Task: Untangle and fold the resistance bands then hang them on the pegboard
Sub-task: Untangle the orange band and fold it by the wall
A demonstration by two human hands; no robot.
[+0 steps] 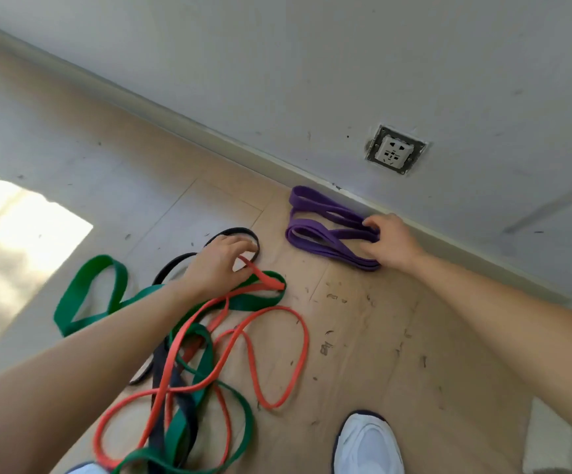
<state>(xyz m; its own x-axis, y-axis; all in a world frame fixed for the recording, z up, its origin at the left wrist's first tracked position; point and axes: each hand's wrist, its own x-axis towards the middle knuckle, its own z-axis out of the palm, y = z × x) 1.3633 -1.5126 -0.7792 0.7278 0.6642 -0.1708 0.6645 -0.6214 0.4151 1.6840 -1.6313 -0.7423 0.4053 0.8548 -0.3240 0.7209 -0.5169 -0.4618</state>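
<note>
Landmark: the wall socket (395, 149), set low in the grey wall.
Purple band (322, 230): already folded into several flat layers, lying on the floor (380, 330) just in front of the socket and a little to its left.
Right hand (392, 242): fingers curled round the folded end of the purple band that lies nearest the socket, pinning the layers together.
Tangle: 3 bands, the red band (277, 357), green band (86, 295) and black band (240, 232), loop over and through each other well to the left of the socket, running back towards the person's white shoe (368, 443).
Left hand (221, 263): fingers bent over the end of the red band that points towards the socket, apparently pinching it where it crosses the green and black loops.
Step in hand: by my reading, 1 band is folded and set aside while the next one is being picked out of the pile.
Next move: it likely calls for letting go of the purple band, then drawing the red band out loop by loop, since it weaves under the other 2 and a straight pull could tighten the knot.
Pegboard: not in view.
</note>
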